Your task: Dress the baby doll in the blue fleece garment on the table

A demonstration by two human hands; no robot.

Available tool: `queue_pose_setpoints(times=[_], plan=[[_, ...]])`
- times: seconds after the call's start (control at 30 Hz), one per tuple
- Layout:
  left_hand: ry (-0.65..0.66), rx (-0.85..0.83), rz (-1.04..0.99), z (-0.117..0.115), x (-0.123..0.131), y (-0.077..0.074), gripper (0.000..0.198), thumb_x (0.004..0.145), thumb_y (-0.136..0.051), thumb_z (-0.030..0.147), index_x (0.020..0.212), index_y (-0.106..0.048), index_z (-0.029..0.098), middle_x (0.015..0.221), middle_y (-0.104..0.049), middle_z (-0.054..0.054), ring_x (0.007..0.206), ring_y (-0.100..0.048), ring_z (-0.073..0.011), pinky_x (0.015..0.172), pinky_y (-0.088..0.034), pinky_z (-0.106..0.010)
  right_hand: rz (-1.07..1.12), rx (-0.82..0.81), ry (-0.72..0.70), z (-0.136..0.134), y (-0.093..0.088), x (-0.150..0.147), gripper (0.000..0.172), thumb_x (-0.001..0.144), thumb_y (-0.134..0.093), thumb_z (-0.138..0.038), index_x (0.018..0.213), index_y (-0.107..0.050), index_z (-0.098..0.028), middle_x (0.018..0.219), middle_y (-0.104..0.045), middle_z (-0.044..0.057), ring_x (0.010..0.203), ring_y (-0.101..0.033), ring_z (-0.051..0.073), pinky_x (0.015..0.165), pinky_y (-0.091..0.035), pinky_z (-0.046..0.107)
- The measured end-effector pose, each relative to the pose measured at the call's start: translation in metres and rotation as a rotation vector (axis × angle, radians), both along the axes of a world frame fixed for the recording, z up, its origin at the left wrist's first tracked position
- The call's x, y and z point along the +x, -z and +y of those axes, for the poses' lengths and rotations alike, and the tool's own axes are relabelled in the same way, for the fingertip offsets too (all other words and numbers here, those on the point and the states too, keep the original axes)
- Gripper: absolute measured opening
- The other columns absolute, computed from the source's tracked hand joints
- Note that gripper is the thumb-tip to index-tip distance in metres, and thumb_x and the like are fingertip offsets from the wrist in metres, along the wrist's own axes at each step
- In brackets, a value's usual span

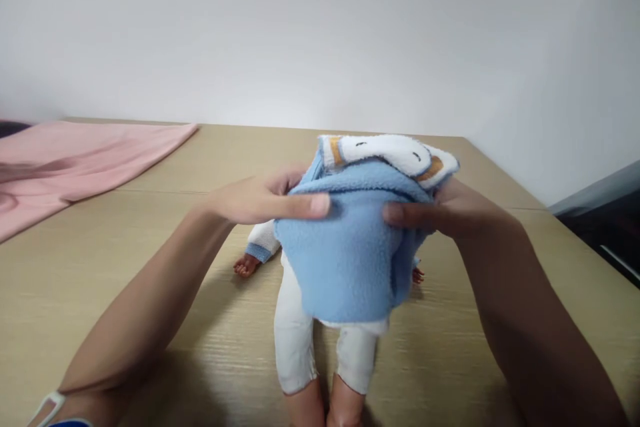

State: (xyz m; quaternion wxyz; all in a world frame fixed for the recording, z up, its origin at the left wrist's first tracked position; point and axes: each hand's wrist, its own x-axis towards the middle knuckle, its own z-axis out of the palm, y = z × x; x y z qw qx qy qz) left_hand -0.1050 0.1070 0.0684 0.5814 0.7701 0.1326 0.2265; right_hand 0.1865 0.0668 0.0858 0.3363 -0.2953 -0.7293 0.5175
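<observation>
A baby doll (295,320) in white trousers lies on the table, its legs toward me. One doll arm, in a white sleeve with a blue cuff, rests at its left side. Above the doll's body I see a blue fleecy cloth piece (345,260) with a white animal face and orange-brown patches along its top edge. My left hand (265,200) grips its left side, thumb in front. On the opposite side my right hand (450,210) pinches it, thumb also in front. The cloth hides the doll's head and most of its torso; the fingers behind it are hidden too.
A pink cloth (90,160) is spread over the left part of the wooden table (210,340). At the right, beyond the table's edge, stands a dark object (605,227). A pale wall (300,33) rises behind the table.
</observation>
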Motion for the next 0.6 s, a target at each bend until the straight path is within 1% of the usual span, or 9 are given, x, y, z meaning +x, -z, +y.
queue_pose_setpoints(times=[0.07, 0.13, 0.2, 0.27, 0.33, 0.4, 0.47, 0.5, 0.6], plan=[[0.136, -0.048, 0.043, 0.000, -0.001, 0.000, 0.056, 0.081, -0.102, 0.060, 0.120, -0.085, 0.023, 0.093, -0.085, -0.009, 0.097, -0.086, -0.0346, 0.082, -0.075, -0.039, 0.083, -0.017, 0.032, 0.003, 0.005, -0.005, 0.058, 0.090, -0.096, -0.049, 0.142, -0.080, -0.029, 0.146, -0.079, 0.006, 0.149, -0.067, 0.040, 0.129, -0.055, 0.055], [0.169, -0.069, 0.054, 0.000, -0.002, 0.001, 0.057, 0.079, -0.104, 0.054, 0.123, -0.084, 0.023, 0.094, -0.086, -0.009, 0.088, -0.086, -0.0316, 0.076, -0.074, -0.036, 0.149, -0.058, 0.033, 0.005, 0.011, -0.009, 0.058, 0.091, -0.095, -0.050, 0.142, -0.079, -0.027, 0.149, -0.078, 0.007, 0.148, -0.068, 0.039, 0.132, -0.052, 0.055], [0.100, -0.059, 0.019, 0.001, -0.002, 0.003, 0.051, 0.086, -0.099, 0.052, 0.125, -0.083, 0.023, 0.100, -0.087, -0.010, 0.087, -0.085, -0.0290, 0.075, -0.074, -0.034, 0.177, -0.095, 0.006, 0.008, 0.017, -0.009, 0.059, 0.094, -0.093, -0.050, 0.146, -0.077, -0.027, 0.153, -0.076, 0.008, 0.148, -0.068, 0.037, 0.132, -0.051, 0.054], [-0.018, -0.036, -0.045, 0.001, -0.001, 0.007, 0.048, 0.089, -0.096, 0.057, 0.120, -0.083, 0.023, 0.104, -0.086, -0.010, 0.094, -0.086, -0.0299, 0.081, -0.074, -0.037, 0.147, -0.109, -0.046, 0.010, 0.023, -0.008, 0.059, 0.097, -0.090, -0.050, 0.149, -0.075, -0.026, 0.153, -0.076, 0.009, 0.148, -0.068, 0.036, 0.130, -0.053, 0.052], [-0.135, -0.016, -0.100, 0.002, 0.002, 0.012, 0.050, 0.090, -0.093, 0.067, 0.111, -0.083, 0.023, 0.104, -0.086, -0.009, 0.104, -0.085, -0.0323, 0.091, -0.074, -0.042, 0.105, -0.119, -0.147, 0.014, 0.028, -0.005, 0.063, 0.095, -0.092, -0.053, 0.149, -0.075, -0.025, 0.151, -0.077, 0.011, 0.146, -0.070, 0.036, 0.124, -0.058, 0.050], [-0.208, -0.016, -0.132, 0.003, 0.005, 0.016, 0.054, 0.090, -0.088, 0.076, 0.104, -0.082, 0.024, 0.102, -0.084, -0.008, 0.108, -0.083, -0.0327, 0.096, -0.073, -0.045, 0.100, -0.140, -0.279, 0.018, 0.032, -0.001, 0.073, 0.088, -0.097, -0.059, 0.149, -0.075, -0.024, 0.148, -0.078, 0.013, 0.143, -0.072, 0.037, 0.119, -0.061, 0.050], [-0.241, -0.037, -0.145, 0.003, 0.010, 0.020, 0.057, 0.092, -0.083, 0.081, 0.100, -0.080, 0.024, 0.099, -0.082, -0.006, 0.103, -0.083, -0.0306, 0.091, -0.072, -0.043, 0.100, -0.154, -0.348, 0.022, 0.035, 0.002, 0.084, 0.078, -0.104, -0.058, 0.149, -0.075, -0.023, 0.143, -0.080, 0.013, 0.141, -0.074, 0.039, 0.118, -0.062, 0.051], [-0.244, -0.049, -0.142, 0.004, 0.012, 0.021, 0.058, 0.093, -0.081, 0.082, 0.099, -0.079, 0.024, 0.097, -0.081, -0.006, 0.098, -0.082, -0.0291, 0.085, -0.071, -0.041, 0.090, -0.151, -0.346, 0.023, 0.036, 0.003, 0.086, 0.074, -0.107, -0.054, 0.148, -0.075, -0.022, 0.140, -0.081, 0.012, 0.139, -0.075, 0.039, 0.117, -0.062, 0.051], [-0.218, -0.088, -0.094, 0.007, 0.012, 0.025, 0.053, 0.099, -0.078, 0.077, 0.101, -0.080, 0.024, 0.091, -0.077, -0.004, 0.083, -0.076, -0.0221, 0.071, -0.064, -0.032, 0.121, -0.115, -0.236, 0.024, 0.036, 0.004, 0.078, 0.076, -0.106, -0.044, 0.145, -0.077, -0.023, 0.131, -0.084, 0.010, 0.133, -0.078, 0.039, 0.115, -0.064, 0.051]])
